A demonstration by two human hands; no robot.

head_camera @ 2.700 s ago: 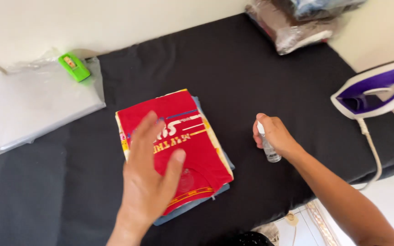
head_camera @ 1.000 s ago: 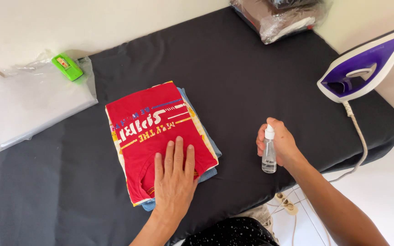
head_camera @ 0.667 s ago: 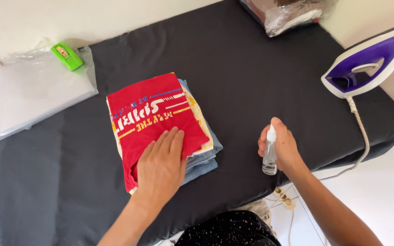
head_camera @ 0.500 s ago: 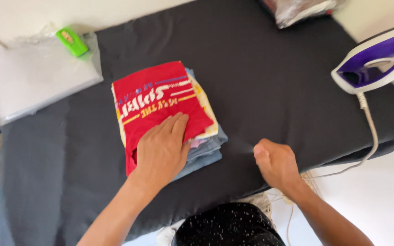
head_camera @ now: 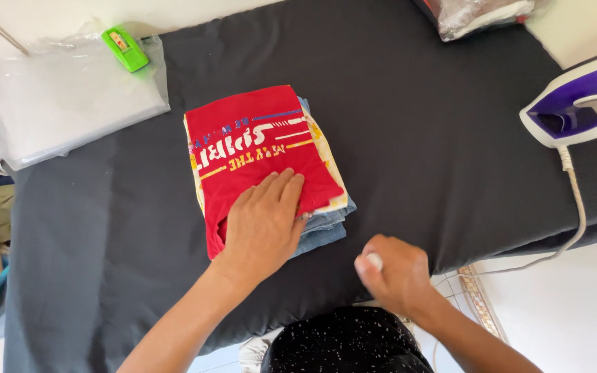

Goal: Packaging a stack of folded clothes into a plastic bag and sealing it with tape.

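A folded red printed shirt [head_camera: 253,145] lies on top of a small stack of folded clothes, with a blue denim piece [head_camera: 323,228] showing beneath it, on a black padded ironing surface [head_camera: 423,124]. My left hand [head_camera: 264,224] rests flat on the near corner of the red shirt, fingers together. My right hand [head_camera: 392,273] is down at the near edge of the surface, fingers curled around a small spray bottle whose white tip [head_camera: 374,261] just shows; the rest of the bottle is hidden in the fist.
A purple and white steam iron [head_camera: 578,97] stands at the right edge, its cord [head_camera: 575,207] hanging over the side. A clear plastic bag [head_camera: 70,97] with a green object [head_camera: 126,48] lies far left. A wrapped bundle [head_camera: 478,14] sits at the far right corner.
My right hand has pulled the spray bottle from upright on the surface back to the near edge. My left hand slid a little further onto the red shirt.
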